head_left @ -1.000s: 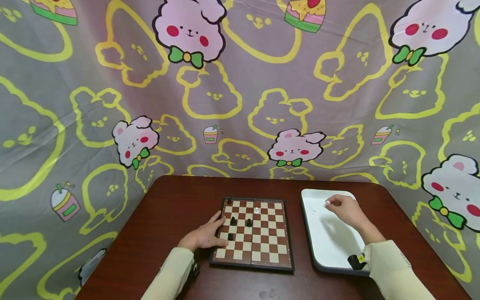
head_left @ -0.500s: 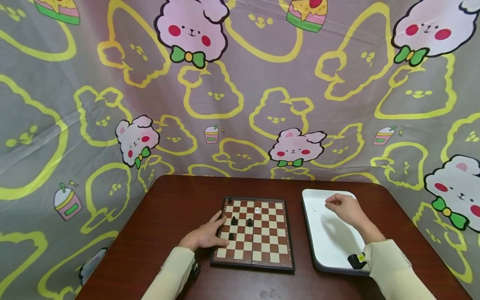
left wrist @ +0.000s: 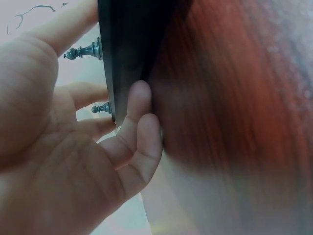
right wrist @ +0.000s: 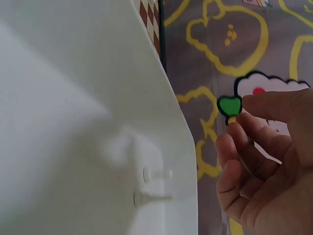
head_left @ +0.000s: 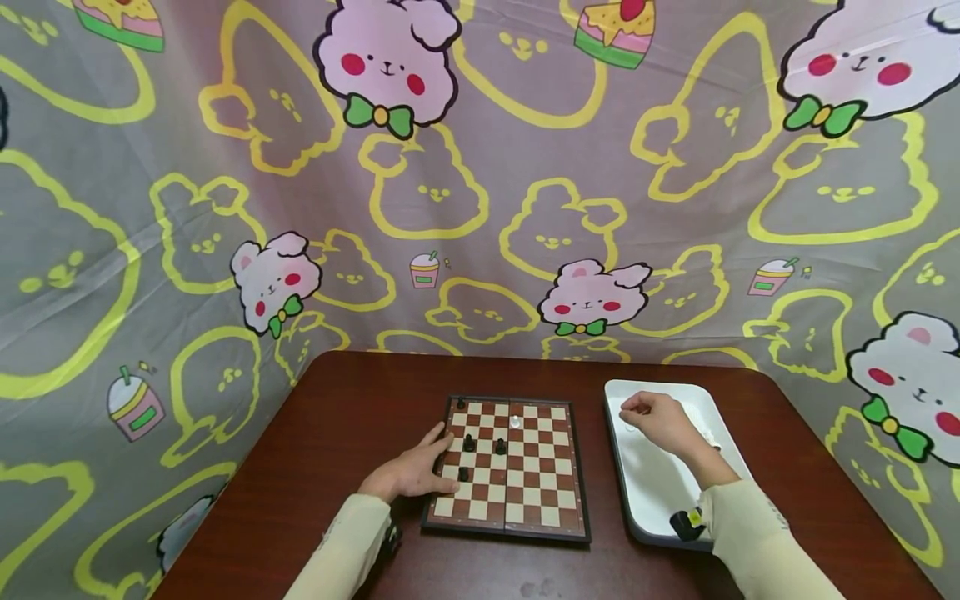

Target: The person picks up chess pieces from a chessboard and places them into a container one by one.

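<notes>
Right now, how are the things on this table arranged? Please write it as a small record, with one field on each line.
surface: dark reddish-brown table
board: folding chessboard, lying open
black pieces: four black chess pieces, all left of the fold, one in the far-left corner
white piece on board: one white piece, just right of the fold
tray: white tray, right of the board
tray contents: at least two pale pieces
left grip: rests on the board's left edge
right grip: over the tray, fingers curled; whether it holds anything is unclear
</notes>
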A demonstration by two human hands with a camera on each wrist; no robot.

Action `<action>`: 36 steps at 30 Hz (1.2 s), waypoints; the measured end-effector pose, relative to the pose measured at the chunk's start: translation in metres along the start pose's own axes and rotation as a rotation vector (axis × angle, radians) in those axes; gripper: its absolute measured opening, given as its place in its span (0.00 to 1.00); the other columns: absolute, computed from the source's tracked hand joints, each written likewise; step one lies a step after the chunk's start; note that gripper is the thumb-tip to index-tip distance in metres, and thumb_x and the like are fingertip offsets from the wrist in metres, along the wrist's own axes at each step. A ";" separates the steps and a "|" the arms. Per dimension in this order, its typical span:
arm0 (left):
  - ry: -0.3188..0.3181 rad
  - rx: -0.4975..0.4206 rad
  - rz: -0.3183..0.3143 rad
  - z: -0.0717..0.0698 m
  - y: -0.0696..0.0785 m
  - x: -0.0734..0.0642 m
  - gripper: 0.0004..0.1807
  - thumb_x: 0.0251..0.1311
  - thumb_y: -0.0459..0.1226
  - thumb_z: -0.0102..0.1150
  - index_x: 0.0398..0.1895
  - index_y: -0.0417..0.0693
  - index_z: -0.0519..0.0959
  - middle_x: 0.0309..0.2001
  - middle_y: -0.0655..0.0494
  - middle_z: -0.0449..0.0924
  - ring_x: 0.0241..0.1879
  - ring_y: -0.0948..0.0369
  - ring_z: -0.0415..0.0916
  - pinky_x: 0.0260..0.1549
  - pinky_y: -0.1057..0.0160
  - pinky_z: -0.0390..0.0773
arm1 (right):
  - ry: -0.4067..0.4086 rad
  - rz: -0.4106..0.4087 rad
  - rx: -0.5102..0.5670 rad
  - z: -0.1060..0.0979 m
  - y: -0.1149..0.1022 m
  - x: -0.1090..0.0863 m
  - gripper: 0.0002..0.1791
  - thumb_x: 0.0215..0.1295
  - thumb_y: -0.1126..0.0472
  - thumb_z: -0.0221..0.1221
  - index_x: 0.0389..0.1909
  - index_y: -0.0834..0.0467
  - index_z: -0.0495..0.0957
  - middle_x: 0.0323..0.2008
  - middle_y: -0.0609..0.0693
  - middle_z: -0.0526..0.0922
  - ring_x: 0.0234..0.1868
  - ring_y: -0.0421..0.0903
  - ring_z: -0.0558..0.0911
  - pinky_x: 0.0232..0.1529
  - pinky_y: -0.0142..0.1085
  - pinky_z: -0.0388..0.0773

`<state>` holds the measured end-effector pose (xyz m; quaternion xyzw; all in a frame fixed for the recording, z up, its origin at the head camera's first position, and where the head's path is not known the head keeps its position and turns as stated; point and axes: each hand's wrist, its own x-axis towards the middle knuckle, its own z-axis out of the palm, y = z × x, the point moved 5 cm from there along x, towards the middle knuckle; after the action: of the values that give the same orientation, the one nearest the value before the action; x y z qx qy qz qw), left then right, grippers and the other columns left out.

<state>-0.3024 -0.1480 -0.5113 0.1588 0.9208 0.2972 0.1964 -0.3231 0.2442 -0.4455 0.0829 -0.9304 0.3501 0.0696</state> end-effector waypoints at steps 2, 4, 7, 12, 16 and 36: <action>0.000 0.004 0.003 0.000 0.000 0.000 0.49 0.53 0.52 0.67 0.74 0.49 0.53 0.75 0.50 0.35 0.69 0.43 0.49 0.56 0.42 0.63 | -0.005 0.000 0.010 0.006 -0.004 0.001 0.05 0.60 0.62 0.62 0.33 0.60 0.81 0.26 0.47 0.80 0.27 0.42 0.76 0.28 0.38 0.71; 0.000 0.008 0.006 0.001 0.001 -0.001 0.49 0.53 0.52 0.67 0.74 0.49 0.53 0.75 0.49 0.35 0.69 0.43 0.49 0.55 0.42 0.63 | -0.013 -0.002 0.019 0.013 -0.007 0.003 0.05 0.60 0.62 0.62 0.34 0.60 0.81 0.26 0.47 0.81 0.27 0.42 0.76 0.28 0.38 0.71; -0.004 0.015 0.007 0.001 0.001 -0.001 0.49 0.53 0.52 0.67 0.74 0.49 0.53 0.75 0.49 0.35 0.69 0.43 0.49 0.55 0.42 0.63 | -0.032 0.006 0.033 0.022 -0.012 0.005 0.06 0.61 0.61 0.62 0.35 0.60 0.81 0.27 0.47 0.81 0.28 0.42 0.76 0.28 0.38 0.71; -0.006 0.021 -0.001 0.002 -0.001 -0.002 0.49 0.53 0.52 0.67 0.74 0.50 0.53 0.75 0.50 0.35 0.69 0.43 0.49 0.56 0.42 0.63 | -0.069 0.016 0.048 0.037 -0.025 0.009 0.07 0.61 0.60 0.62 0.36 0.60 0.81 0.28 0.47 0.80 0.28 0.43 0.75 0.28 0.38 0.72; -0.002 0.016 0.002 0.002 -0.001 -0.003 0.49 0.53 0.52 0.67 0.74 0.49 0.53 0.75 0.50 0.35 0.69 0.43 0.49 0.56 0.42 0.63 | -0.095 0.024 0.064 0.050 -0.038 0.013 0.06 0.61 0.60 0.62 0.37 0.59 0.81 0.29 0.48 0.79 0.27 0.44 0.74 0.27 0.38 0.71; 0.003 0.016 0.030 -0.001 0.002 -0.003 0.49 0.54 0.52 0.66 0.74 0.48 0.53 0.75 0.48 0.35 0.68 0.42 0.51 0.55 0.43 0.64 | -0.201 0.056 0.142 0.124 -0.062 0.032 0.10 0.60 0.64 0.62 0.42 0.62 0.78 0.33 0.50 0.78 0.32 0.45 0.76 0.31 0.40 0.74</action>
<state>-0.2996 -0.1483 -0.5086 0.1736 0.9209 0.2932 0.1891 -0.3506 0.1126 -0.4924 0.0962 -0.9075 0.4069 -0.0400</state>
